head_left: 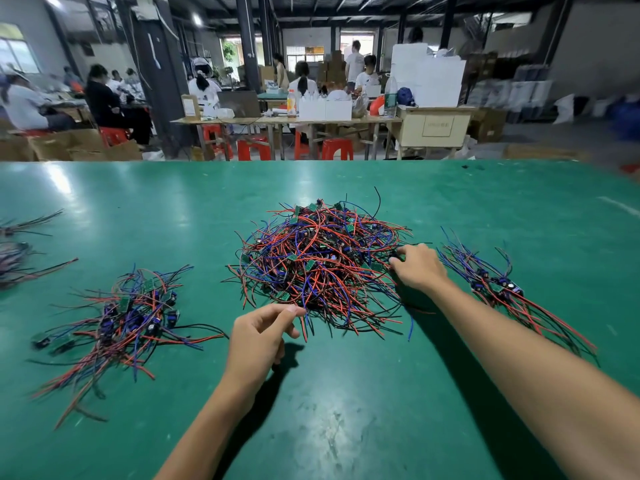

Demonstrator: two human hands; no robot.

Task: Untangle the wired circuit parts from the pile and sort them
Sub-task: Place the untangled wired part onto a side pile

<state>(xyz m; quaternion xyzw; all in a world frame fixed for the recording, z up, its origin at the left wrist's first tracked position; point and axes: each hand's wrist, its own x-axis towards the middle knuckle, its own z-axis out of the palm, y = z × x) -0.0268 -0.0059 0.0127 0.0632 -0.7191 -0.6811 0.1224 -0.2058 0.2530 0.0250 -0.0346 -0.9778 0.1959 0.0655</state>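
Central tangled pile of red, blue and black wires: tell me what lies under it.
Only the green table mat shows around the central tangled wire pile; whatever lies beneath is covered.

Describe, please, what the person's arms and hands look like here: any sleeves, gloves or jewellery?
Both forearms are bare as far as the picture's lower edge; no sleeve shows. The left hand and the right hand wear no gloves, and no ring, watch or wristband is visible on either. The left thumb shows a short, plain nail. Nothing is marked or taped on the arms.
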